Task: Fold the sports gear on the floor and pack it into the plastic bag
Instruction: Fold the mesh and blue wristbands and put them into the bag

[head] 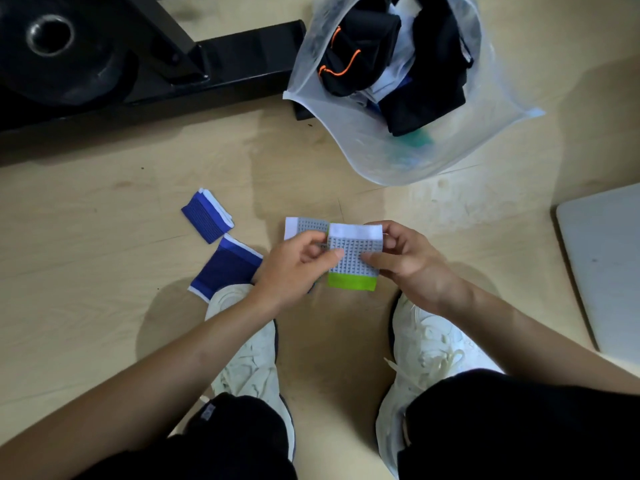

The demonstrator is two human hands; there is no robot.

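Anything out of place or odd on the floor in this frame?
Only one thing: the nearer blue wristband lies askew against the left shoe, its corner apparently under the toe. The left hand and right hand pinch the grey wristbands; nothing is spilled.

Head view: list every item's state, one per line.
plastic bag, open, part filled
black garments, inside the bag
gray wristbands, overlapped, held in both hands
left hand, pinching the wristbands
right hand, pinching the wristbands
blue wristbands, unpacked on the floor

a gym: weight plate [52, 46] and black machine frame [221, 81].
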